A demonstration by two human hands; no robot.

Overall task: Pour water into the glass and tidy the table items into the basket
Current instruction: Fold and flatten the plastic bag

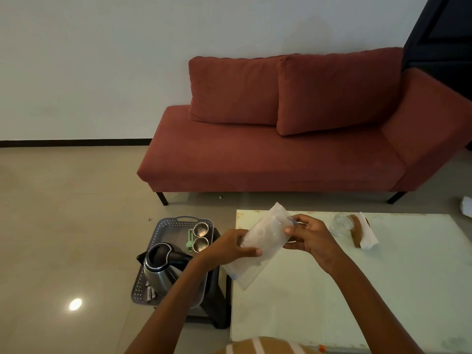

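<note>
Both left hand (231,245) and right hand (310,236) fingers (251,251) clamped on crinkly translucent bag (268,236), perforated basket (163,222)

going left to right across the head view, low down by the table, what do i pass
kettle → metal cups → left hand → plastic bag → right hand → glass → white napkin

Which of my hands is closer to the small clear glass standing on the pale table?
Right. The right hand pinches the clear plastic bag just left of the small clear glass; the left hand grips the bag farther left, near the edge of the pale table.
</note>
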